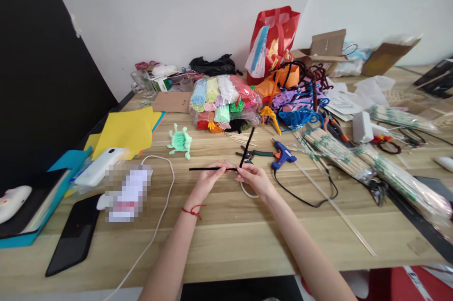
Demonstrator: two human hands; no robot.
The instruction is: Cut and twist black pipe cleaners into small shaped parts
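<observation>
Pinching black pipe cleaner [207, 169] with left hand [211, 176] and right hand [260, 180] fingertips, you face a bag [255, 114] of coloured bundles [222, 113] toward the worktop's [230, 235] back edge.

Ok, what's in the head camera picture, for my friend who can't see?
A person's left hand and right hand hold a thin black stem, bent or joined at an angle, above a wooden table. Nearby lie a green fuzzy figure and a blue glue gun.
</observation>
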